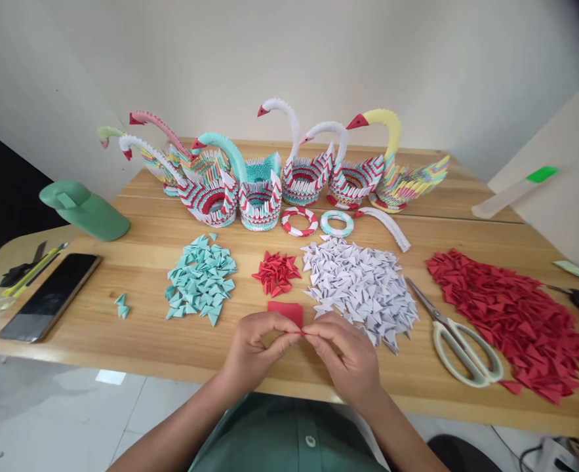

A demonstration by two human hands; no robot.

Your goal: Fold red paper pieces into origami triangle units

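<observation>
My left hand [264, 342] and my right hand [343, 349] meet near the table's front edge, each pinching a small red paper piece [301, 333] between thumb and forefinger. Most of that piece is hidden by my fingertips. Just behind them lies a flat red paper sheet [285, 311]. Beyond it is a small pile of folded red pieces [277, 273]. Folded teal pieces [201, 278] are heaped to the left, and a wide pile of white pieces [362, 285] spreads to the right.
Scissors [459, 341] lie right of my hands, beside a large red pile [510, 321]. Paper swans [259, 196] line the back, with two rings [299, 221] in front. A phone [50, 298] and green bottle [85, 210] are at left.
</observation>
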